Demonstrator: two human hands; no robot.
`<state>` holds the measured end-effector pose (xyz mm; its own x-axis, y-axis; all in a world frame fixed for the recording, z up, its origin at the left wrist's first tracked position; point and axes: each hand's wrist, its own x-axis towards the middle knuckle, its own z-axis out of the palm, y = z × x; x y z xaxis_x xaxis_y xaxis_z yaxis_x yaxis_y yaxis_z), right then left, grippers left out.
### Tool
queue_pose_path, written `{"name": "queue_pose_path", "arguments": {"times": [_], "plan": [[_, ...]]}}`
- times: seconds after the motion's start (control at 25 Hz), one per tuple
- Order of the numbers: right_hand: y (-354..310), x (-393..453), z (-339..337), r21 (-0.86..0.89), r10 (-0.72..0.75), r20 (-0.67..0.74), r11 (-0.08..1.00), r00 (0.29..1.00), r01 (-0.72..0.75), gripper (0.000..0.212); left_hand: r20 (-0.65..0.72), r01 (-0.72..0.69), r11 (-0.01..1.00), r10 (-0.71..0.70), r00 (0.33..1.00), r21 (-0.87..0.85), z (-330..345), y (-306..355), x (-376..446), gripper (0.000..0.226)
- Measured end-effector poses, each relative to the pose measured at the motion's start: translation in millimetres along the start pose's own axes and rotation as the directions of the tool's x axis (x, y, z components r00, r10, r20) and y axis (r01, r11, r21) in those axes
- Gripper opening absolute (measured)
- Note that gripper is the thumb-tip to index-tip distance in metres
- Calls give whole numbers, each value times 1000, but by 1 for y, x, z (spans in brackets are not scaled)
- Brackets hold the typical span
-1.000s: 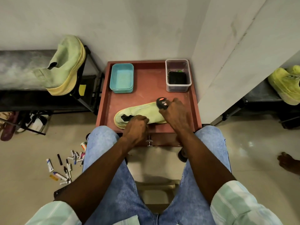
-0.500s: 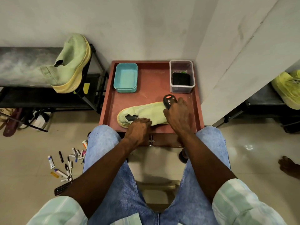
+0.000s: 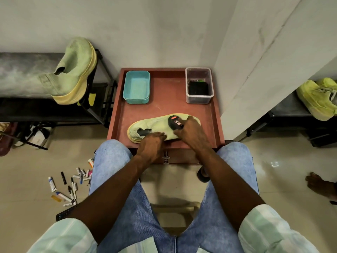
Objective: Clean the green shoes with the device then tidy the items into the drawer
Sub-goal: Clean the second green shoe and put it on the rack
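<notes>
Seated at a small red-brown table with raised rim, knees in blue jeans either side of its near edge. Green shoe lying on its side across the near half of the tabletop, heel opening to the left, toe to the right, yellowish sole along the near-left edge. Left hand resting on the near side of the shoe at mid-length, fingers curled down over the upper, pressing and holding it in place. Right hand over the toe end, fingers and thumb wrapped round a black device with red-orange markings, device touching the top of the shoe's upper. Teal box at far left of the tabletop, open top. Clear plastic container at far right, something dark inside, cannot tell what. Drawer front with metal knob under the near edge of the table, closed. Second green shoe tipped up on a dark rack to the left, sole facing right. Brighter yellow-green shoes on a low shelf far right, past the white partition. Scatter of markers and small tubes on the tiled floor near left. Bare foot of another person at the right edge.
</notes>
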<state>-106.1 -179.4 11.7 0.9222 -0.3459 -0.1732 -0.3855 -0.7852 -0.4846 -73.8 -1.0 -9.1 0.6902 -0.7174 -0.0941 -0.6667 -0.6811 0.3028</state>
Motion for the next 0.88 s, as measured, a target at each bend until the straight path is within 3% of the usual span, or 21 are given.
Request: {"name": "queue_pose_path", "arguments": {"times": [0.08, 0.12, 0.16, 0.2, 0.28, 0.32, 0.4, 0.48, 0.52, 0.6, 0.68, 0.72, 0.8, 0.88], "plan": [[19, 3, -13, -84, 153, -229, 981, 961, -176, 50, -22, 5, 1000, -5, 1000, 7, 3, -2, -1, 47], [20, 1, -13, -158, 150, -301, 966, 942, -205, 48, -28, 2, 1000, -2, 1000, 6, 5, -2, -1, 46], [15, -3, -10, -233, 83, -293, 960, 953, -155, 49, -36, -1, 1000, 1, 999, 5, 7, -2, -2, 43], [6, -8, -2, -279, -27, -200, 960, 979, -31, 50, -45, 6, 1000, -6, 999, -1, 7, -1, -1, 39], [-5, -20, 12, -198, -155, 19, 968, 988, 156, 52, -33, 45, 999, -45, 998, -9, 5, 2, 0, 33], [-1, -22, 9, -127, -120, 31, 984, 992, 123, 52, -28, 52, 999, -52, 998, -2, 5, 2, -1, 35], [21, -14, -8, -48, 63, -131, 996, 989, -70, 50, -34, 48, 999, -47, 998, 24, 6, 3, -2, 43], [35, -15, -22, -65, 216, -263, 969, 940, -240, 52, -42, 57, 997, -56, 998, 43, 4, 4, -1, 49], [34, -18, -19, -72, 216, -269, 967, 939, -244, 54, -40, 62, 997, -61, 997, 41, 4, 4, -1, 49], [21, -28, -6, -87, 20, -122, 996, 992, -31, 57, -40, 75, 997, -73, 997, 35, 2, 6, -1, 43], [21, -38, 4, -82, -120, 73, 989, 990, 126, 59, -37, 84, 996, -82, 996, 39, 0, 8, -1, 42], [27, -37, 1, -88, -90, 42, 992, 995, 93, 60, -35, 81, 996, -80, 996, 38, 0, 9, -2, 44], [42, -28, -11, -98, 115, -171, 986, 979, -133, 63, -58, 76, 996, -74, 996, 40, 0, 10, -4, 48], [43, -32, -11, -98, 186, -204, 973, 961, -209, 68, -60, 88, 995, -86, 995, 45, 1, 8, -4, 47]]}}
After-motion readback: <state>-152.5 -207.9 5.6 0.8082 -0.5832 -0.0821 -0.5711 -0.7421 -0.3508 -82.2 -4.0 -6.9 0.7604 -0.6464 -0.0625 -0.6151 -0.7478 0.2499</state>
